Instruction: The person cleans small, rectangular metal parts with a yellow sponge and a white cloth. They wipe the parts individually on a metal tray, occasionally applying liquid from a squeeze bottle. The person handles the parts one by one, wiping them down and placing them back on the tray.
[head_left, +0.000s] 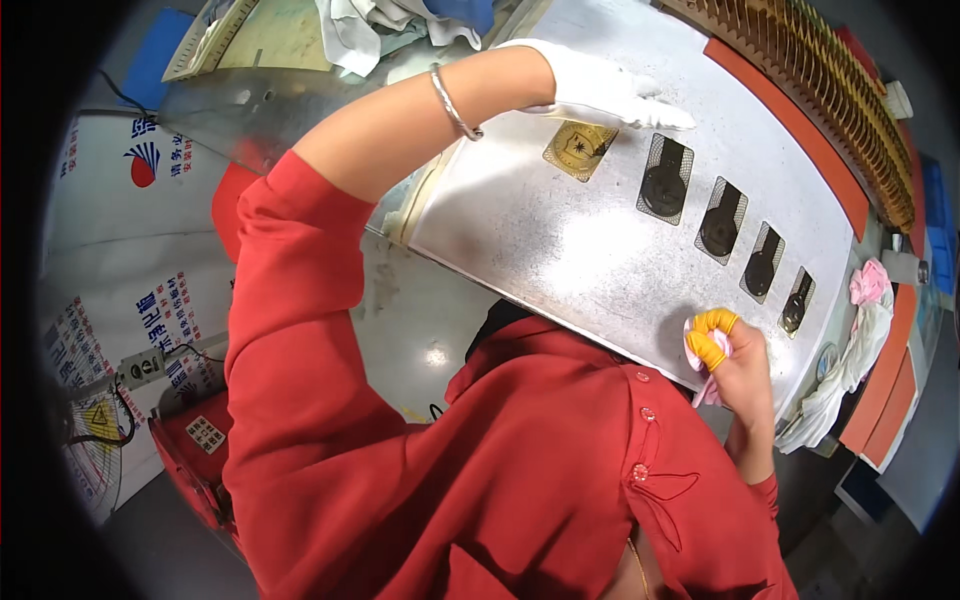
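Note:
My left hand (pixel 605 92), in a white glove, reaches across the white tabletop (pixel 500 220) with its fingers stretched out. Its fingertips lie just beyond a square gold plate (pixel 581 150) with a round emblem; whether they touch anything is hard to tell. To the right, several thin rectangular plates run in a slanting row, each with a dark round-and-stem shape on a patterned ground; the largest dark plate (pixel 664 180) is closest to the gold one. At the near edge, my right hand (pixel 738 365), with yellow finger cots, is closed around a pink cloth (pixel 710 392).
A rack of upright brownish-gold sheets (pixel 830 90) stands along the far right, behind an orange-red strip (pixel 790 130). Crumpled white cloth (pixel 845 370) and a pink cloth lie at the right. More cloths (pixel 385 25) and a tray (pixel 212 38) sit at the upper left.

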